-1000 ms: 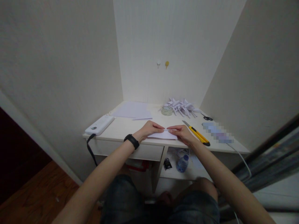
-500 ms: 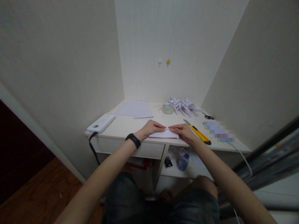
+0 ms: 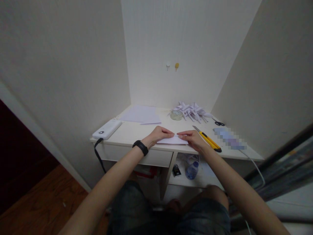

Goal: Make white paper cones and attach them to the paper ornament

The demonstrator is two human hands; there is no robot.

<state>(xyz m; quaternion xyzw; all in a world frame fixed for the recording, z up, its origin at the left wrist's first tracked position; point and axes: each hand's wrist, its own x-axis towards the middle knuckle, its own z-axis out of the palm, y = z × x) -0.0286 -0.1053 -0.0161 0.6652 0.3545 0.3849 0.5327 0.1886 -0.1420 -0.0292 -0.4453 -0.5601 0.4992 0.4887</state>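
A white sheet of paper [image 3: 172, 140] lies at the desk's front edge, its far edge rolled or folded over between my hands. My left hand [image 3: 158, 134], with a black band at the wrist, pinches that far edge from the left. From the right, my right hand [image 3: 192, 138] pinches the same edge, the fingertips of both hands almost meeting. Just right of my right hand lies a yellow utility knife [image 3: 209, 141] with its blade out. Behind the hands are a roll of clear tape [image 3: 176, 115] and a pile of folded paper pinwheel shapes [image 3: 192, 111].
Flat paper sheets [image 3: 139, 113] lie at the back left of the white desk [image 3: 132, 130]. A white power bank [image 3: 107, 129] with a black cable sits at the left edge. Black-handled scissors [image 3: 219, 123] and a blurred-out device [image 3: 228, 137] lie right. A bottle [image 3: 192, 170] stands on the shelf below.
Both hands keep their pinch on the paper, almost still. The whole view has shifted very slightly.
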